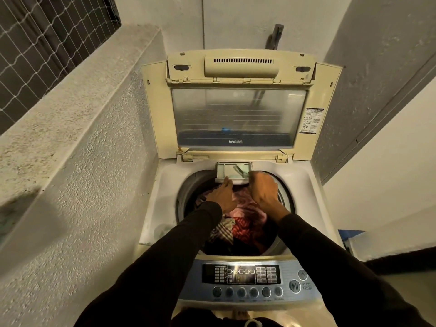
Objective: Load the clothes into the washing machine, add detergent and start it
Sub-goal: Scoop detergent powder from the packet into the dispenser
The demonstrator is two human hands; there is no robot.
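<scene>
Drum held mixed clothes. Detergent drawer stood pulled out; left hand fingers straight touched its front, right hand curled at its right edge.

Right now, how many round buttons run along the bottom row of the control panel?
6, in a row under the display: from the leftmost to the rightmost, left of the start/pause button.

One head-worn wide-angle view looks steeply down and forward, close over the open washing machine; edges bend, probably lens distortion
</scene>
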